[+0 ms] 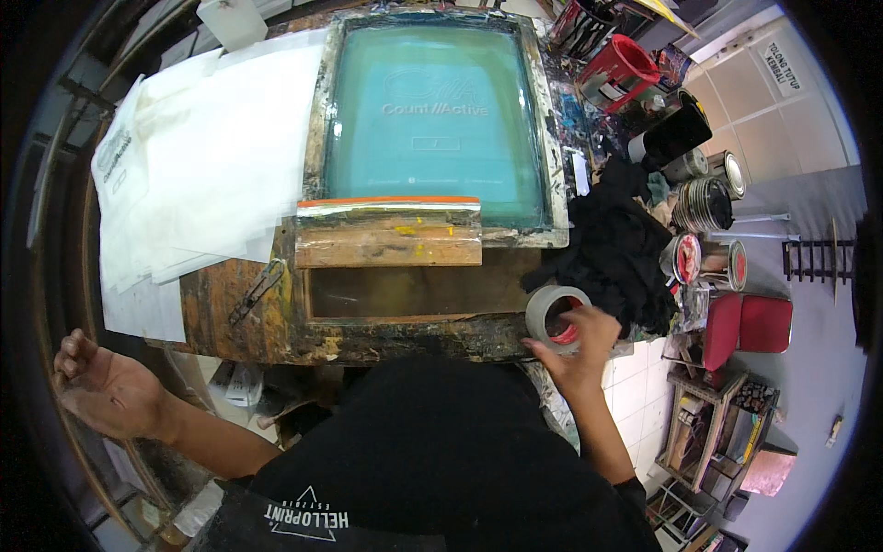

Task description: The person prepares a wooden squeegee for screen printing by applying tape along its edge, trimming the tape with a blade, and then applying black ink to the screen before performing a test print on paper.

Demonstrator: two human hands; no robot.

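Observation:
My right hand [581,345] is at the near right edge of the work table, its thumb and fingers closed on the rim of a roll of grey tape [541,313] with a red core. Out to the left, beyond the table, my left hand [112,391] is raised palm up with loosely curled fingers and nothing in it. In front of me lies a screen-printing frame [432,156] with teal mesh and a lettered stencil. A wooden squeegee [388,241] with an orange blade rests across the frame's near end.
White printed sheets [212,156] are piled left of the frame, and a clamp-like metal tool [258,290] lies below them. Crumpled black cloth [616,248] sits beside the tape. Farther right are a red bucket [621,74], several paint cans [727,175] and a red chair [765,324].

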